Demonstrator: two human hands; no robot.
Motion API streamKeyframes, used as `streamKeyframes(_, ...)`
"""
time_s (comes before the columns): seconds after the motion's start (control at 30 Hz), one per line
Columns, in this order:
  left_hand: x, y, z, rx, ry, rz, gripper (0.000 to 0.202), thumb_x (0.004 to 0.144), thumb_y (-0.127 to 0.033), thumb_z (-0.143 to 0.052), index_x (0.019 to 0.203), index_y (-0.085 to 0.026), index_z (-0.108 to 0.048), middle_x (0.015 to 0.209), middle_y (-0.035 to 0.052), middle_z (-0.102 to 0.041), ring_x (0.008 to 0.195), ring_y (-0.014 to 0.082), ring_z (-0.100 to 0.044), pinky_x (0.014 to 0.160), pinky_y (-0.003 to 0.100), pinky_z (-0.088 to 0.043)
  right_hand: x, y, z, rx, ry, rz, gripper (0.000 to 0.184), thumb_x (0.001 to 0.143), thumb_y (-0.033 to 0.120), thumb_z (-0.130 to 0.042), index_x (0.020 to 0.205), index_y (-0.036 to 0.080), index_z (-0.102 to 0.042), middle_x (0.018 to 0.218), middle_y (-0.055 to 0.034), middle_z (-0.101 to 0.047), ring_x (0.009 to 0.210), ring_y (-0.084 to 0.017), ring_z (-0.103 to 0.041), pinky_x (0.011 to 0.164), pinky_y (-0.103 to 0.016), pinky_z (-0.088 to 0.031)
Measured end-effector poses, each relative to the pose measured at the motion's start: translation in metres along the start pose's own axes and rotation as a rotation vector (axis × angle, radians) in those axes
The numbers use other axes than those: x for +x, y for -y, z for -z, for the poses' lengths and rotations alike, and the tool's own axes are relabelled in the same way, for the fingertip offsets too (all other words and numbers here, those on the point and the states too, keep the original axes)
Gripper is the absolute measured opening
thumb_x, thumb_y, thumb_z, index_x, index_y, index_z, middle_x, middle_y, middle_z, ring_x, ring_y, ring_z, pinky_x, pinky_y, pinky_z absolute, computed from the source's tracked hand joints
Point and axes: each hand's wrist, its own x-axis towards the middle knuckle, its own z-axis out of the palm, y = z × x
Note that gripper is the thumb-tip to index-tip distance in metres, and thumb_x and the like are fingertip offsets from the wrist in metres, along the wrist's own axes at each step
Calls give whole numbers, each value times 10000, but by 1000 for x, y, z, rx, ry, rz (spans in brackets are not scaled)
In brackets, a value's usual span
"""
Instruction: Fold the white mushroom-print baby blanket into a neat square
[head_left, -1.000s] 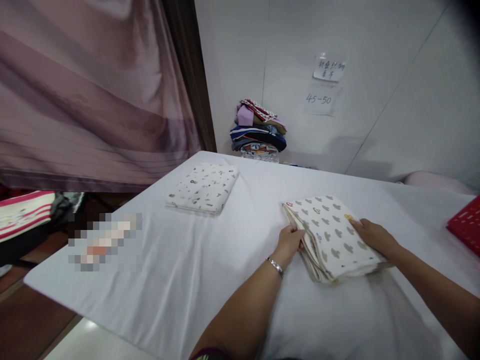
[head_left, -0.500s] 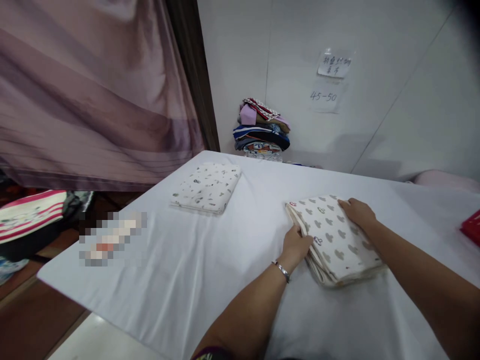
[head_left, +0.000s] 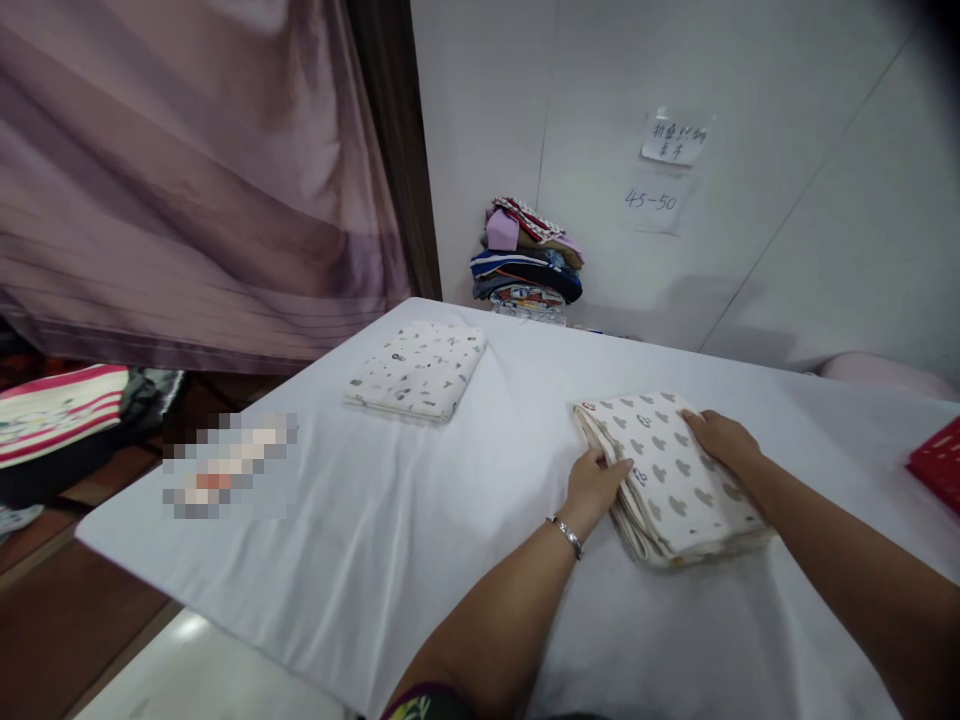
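A folded white cloth (head_left: 671, 480) with grey mouse-head prints lies on the white-covered table (head_left: 480, 520), right of the middle. My left hand (head_left: 596, 485), with a silver bracelet at its wrist, pinches the layered left edge, thumb on top. My right hand (head_left: 724, 440) is closed on the far right edge of the same cloth; some of its fingertips are hidden. The cloth is a thick stack of layers, slightly loose at the near left corner. Farther left, a second folded white cloth (head_left: 420, 370) with small scattered prints lies flat, apart from both hands.
A blurred-out item (head_left: 232, 465) is at the table's left edge. Beyond the far edge stands a pile of folded fabrics (head_left: 529, 260) against the wall. A red item (head_left: 937, 465) sits at the right edge. A pinkish curtain (head_left: 187, 180) hangs at left.
Both hands stay on the mouse-print cloth, with only a slight shift. The view has tilted a little, bringing more of the red item into sight.
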Motion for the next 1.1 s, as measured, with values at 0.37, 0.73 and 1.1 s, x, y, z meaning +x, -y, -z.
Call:
streamKeyframes(0.37, 13, -27, 1, -243, -13, 87, 124, 777, -236, -541, 740, -135, -603, 484, -47, -472, 367, 50, -387, 360, 175, -246, -82, 84, 5, 465, 124, 382, 464, 832, 531, -407, 1082, 201, -618, 730, -31, -659, 609, -163, -583, 575, -272, -429)
streamKeyframes(0.73, 21, -32, -6, -305, 10, 113, 78, 760, -197, -538, 747, -142, -591, 542, -36, -518, 362, 41, -374, 363, 178, -231, -88, 86, -2, 692, 355, 442, 501, 757, 553, -520, 1056, 159, -602, 616, 11, -547, 442, -93, -423, 420, -226, -331)
streamKeyframes(1.1, 32, -34, -4, -189, -90, 135, 136, 761, -247, -568, 660, -157, -564, 467, -38, -476, 395, 78, -423, 384, 195, -268, -90, 90, -6, 736, 329, 398, 405, 771, 524, -505, 962, 183, -613, 568, 29, -508, 480, -104, -441, 413, -214, -362)
